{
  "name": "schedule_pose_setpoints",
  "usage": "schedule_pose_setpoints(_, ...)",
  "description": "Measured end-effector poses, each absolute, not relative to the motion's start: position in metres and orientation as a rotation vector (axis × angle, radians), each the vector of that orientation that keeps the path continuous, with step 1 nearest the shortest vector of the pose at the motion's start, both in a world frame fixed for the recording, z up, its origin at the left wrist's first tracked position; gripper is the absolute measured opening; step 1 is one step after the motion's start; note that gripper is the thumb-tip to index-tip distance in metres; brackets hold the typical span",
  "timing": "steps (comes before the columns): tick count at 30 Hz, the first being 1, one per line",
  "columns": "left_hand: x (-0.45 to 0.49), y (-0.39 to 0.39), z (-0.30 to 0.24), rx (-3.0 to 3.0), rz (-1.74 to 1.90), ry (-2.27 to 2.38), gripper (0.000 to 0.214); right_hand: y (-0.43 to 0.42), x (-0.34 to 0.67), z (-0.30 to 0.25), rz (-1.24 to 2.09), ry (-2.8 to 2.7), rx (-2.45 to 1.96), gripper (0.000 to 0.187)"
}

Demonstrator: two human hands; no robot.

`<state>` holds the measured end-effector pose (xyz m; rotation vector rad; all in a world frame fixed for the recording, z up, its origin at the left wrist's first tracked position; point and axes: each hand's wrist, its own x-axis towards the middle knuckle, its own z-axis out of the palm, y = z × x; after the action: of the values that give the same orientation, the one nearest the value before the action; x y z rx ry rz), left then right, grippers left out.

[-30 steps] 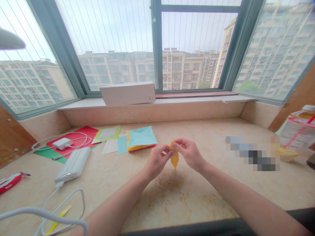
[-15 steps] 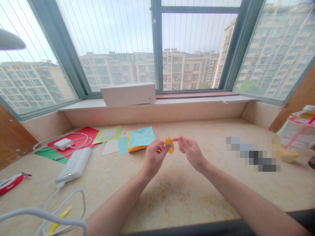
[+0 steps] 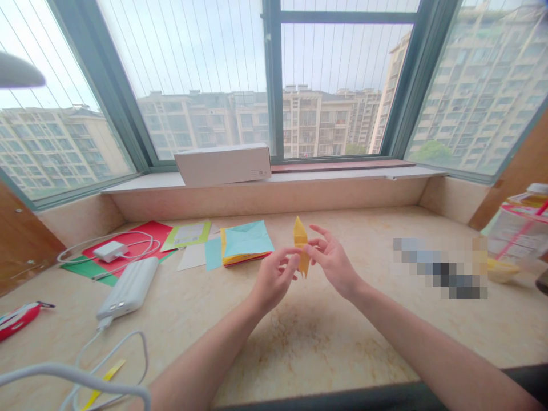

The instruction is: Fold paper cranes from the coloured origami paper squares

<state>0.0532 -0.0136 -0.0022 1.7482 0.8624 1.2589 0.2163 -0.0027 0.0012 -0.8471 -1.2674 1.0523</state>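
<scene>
The folded yellow paper (image 3: 300, 231) stands upright in the air above the desk (image 3: 363, 337), its lower half pinched by the left hand (image 3: 274, 275) while the right hand (image 3: 334, 261) grips its right edge, forefinger raised. Probably feather-light and easily creased, it is best held by the layered middle, sparing its thin pointed ends.
</scene>
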Motion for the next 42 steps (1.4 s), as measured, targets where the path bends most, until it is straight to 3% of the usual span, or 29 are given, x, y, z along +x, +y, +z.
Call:
schedule_pose_setpoints(3,0.054,-0.01,-0.004,1.675,1.332,0.895,0.024,-0.002,0.215,-0.002,1.077,-1.31,-0.838,0.054)
schedule_pose_setpoints(7,0.053,-0.006,-0.005,1.559,1.344,0.864,0.041,0.0,0.214,-0.007,1.068,-1.337,-0.804,0.03)
schedule_pose_setpoints(11,0.052,-0.004,-0.003,1.483,1.293,0.839,0.039,-0.001,0.214,-0.007,1.036,-1.383,-0.799,0.009)
schedule_pose_setpoints(18,0.055,-0.01,0.005,1.343,1.327,0.827,0.04,-0.008,0.217,-0.003,0.853,-1.492,-0.87,0.021)
schedule_pose_setpoints(23,0.055,-0.012,0.007,1.429,1.297,0.836,0.037,-0.01,0.214,-0.005,0.855,-1.531,-0.827,0.013)
schedule_pose_setpoints(28,0.054,-0.008,0.004,1.484,1.367,0.871,0.025,-0.006,0.212,-0.009,0.941,-1.431,-0.805,0.041)
schedule_pose_setpoints(32,0.053,-0.009,0.004,1.545,1.399,0.886,0.021,-0.005,0.213,-0.008,0.948,-1.404,-0.875,0.03)
schedule_pose_setpoints(42,0.054,-0.01,-0.001,1.547,1.364,0.757,0.025,-0.003,0.214,-0.005,0.834,-1.359,-0.976,0.032)
